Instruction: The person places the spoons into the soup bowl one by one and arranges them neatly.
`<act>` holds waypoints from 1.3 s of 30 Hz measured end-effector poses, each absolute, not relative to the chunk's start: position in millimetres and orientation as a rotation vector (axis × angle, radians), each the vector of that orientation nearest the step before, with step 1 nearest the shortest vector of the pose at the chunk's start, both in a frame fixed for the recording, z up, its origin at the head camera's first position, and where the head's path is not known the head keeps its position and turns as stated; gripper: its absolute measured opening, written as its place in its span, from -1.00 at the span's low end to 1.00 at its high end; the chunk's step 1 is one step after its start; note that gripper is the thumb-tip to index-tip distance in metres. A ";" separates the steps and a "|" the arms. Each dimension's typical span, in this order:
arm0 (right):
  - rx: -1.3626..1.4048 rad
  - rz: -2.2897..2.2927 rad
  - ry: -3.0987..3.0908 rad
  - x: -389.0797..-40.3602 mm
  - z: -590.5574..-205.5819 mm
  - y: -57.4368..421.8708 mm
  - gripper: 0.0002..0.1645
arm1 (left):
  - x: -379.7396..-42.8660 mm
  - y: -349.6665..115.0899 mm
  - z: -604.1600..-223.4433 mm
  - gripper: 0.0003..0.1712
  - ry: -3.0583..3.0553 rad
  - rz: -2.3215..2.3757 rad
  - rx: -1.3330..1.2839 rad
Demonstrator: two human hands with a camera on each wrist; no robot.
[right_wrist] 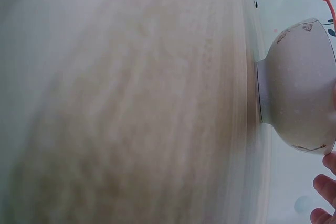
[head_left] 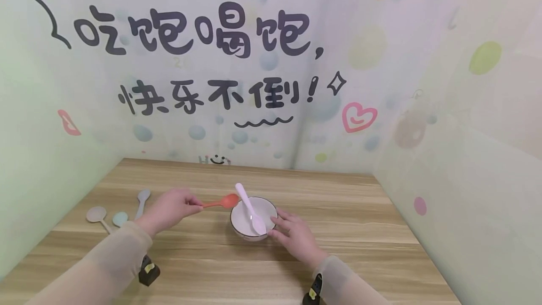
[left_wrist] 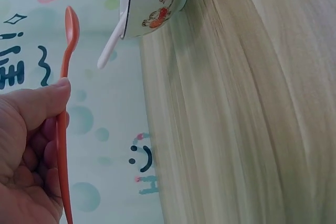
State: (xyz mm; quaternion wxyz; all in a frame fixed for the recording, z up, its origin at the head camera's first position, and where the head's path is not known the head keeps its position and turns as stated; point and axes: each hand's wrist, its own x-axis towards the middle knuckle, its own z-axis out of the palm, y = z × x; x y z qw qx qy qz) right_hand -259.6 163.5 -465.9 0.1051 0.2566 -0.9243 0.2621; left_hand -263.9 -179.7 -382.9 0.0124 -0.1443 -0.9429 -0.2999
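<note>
My left hand (head_left: 171,208) pinches the handle of an orange spoon (head_left: 220,202) between thumb and fingers. The spoon's head is just by the left rim of a white bowl (head_left: 239,227). In the left wrist view the orange spoon (left_wrist: 61,145) stands clear of the table, and the bowl (left_wrist: 152,3) shows orange-red figures on its outside. A pale pink-white spoon (head_left: 250,208) leans in the bowl, its handle out over the far rim. My right hand (head_left: 300,239) holds the bowl's right edge with thumb and fingertips; the right wrist view shows the bowl's side (right_wrist: 299,87).
Left of my left hand lie a beige spoon (head_left: 96,213), a light blue spoon (head_left: 120,219) and a grey spoon (head_left: 144,196), partly behind the left arm. The wooden table (head_left: 338,201) meets a printed back wall (head_left: 203,145) and walls on both sides.
</note>
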 end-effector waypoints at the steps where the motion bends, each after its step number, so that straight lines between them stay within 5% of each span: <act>1: 0.755 0.769 -2.726 -259.6 -466.0 163.6 -0.41 | -265.2 -179.3 -382.6 -0.95 -2.937 -0.926 -0.470; 39: 0.772 0.781 -2.728 -262.5 -468.3 165.3 -0.39 | -290.0 -127.3 -383.8 -0.86 -2.910 -0.517 -0.816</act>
